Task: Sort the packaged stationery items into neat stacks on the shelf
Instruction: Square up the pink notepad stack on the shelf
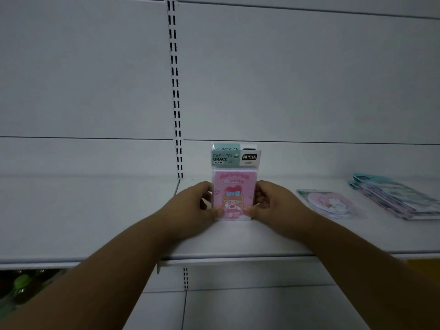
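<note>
Both hands (234,206) grip pink packets (234,186) upright on shelf (95,210).

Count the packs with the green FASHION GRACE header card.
2: the front pink pack stands gripped by the left hand and right hand; a second header peeks directly behind. More may be hidden.

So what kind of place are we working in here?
Probably a shop aisle: a white metal shelf with a slotted upright behind it, and packaged stationery with hang-tab headers, like the pink packet both hands hold and the flat stack to the right.
</note>
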A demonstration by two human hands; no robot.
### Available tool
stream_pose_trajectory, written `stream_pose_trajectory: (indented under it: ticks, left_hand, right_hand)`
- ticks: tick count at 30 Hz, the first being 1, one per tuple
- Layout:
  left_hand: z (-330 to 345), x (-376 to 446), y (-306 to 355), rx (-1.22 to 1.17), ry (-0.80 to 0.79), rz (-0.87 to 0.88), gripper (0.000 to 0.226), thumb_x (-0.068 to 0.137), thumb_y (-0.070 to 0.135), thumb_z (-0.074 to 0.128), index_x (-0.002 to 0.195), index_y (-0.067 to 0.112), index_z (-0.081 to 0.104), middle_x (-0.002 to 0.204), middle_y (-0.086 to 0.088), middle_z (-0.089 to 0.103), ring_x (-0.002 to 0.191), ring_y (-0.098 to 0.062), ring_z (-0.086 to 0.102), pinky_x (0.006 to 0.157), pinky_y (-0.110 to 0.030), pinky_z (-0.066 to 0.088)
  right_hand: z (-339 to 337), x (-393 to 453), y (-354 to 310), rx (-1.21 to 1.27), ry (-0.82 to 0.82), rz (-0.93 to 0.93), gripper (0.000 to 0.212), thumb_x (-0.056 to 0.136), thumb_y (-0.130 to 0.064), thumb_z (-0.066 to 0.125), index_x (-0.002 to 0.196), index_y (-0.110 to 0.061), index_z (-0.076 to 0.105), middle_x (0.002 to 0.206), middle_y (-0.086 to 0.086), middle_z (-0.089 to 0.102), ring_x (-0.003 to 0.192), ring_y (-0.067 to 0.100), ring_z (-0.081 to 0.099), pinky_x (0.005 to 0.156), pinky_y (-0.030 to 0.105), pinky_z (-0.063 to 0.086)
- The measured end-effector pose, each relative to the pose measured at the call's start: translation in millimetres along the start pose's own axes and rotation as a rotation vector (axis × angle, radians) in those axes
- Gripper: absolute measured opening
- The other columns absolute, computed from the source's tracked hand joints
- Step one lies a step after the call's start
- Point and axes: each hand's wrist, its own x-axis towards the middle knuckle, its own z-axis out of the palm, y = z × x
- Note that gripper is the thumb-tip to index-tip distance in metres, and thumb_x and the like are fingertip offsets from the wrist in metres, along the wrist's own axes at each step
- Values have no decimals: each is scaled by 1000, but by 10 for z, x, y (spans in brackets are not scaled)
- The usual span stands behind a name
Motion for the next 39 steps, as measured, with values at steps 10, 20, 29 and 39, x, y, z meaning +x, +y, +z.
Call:
stream_pose_trajectory:
  ticks: [10, 20, 29, 39]
  left_hand:
    - [-70, 10, 94, -18, 2, -50, 19, 87, 38, 69, 101, 26, 63, 87, 12, 64, 75, -3, 59, 63, -17, 43]
    - [-169, 163, 232, -126, -168, -275, 33, 89, 34, 68, 114, 12, 68, 111, -1, 69, 98, -17, 62, 85, -30, 46]
    - [-164, 181, 185, -42, -106, -267, 30, 86, 42, 69, 98, 15, 75, 85, 3, 68, 74, -9, 59, 59, -21, 42]
    - [-21, -78, 75, 285, 140, -43, 35, 84, 60, 59, 80, 25, 60, 77, 8, 63, 73, -9, 58, 62, -27, 45]
  right_hand:
    - [-85, 31, -60, 134, -7, 33, 35, 81, -22, 76, 114, -21, 63, 98, -3, 75, 87, 11, 73, 85, 35, 59]
    - [-139, 144, -269, 63, -113, 284, 22, 88, -28, 66, 87, -6, 70, 81, 5, 74, 52, 7, 61, 51, 17, 47]
    - [-86, 156, -248, -144, -56, 278, 40, 89, -41, 60, 70, -6, 64, 67, 10, 57, 59, 19, 48, 57, 29, 35]
    - [-8, -125, -27, -506, 112, -65, 37, 95, -47, 46, 66, -26, 44, 66, -5, 50, 64, 12, 46, 55, 22, 31]
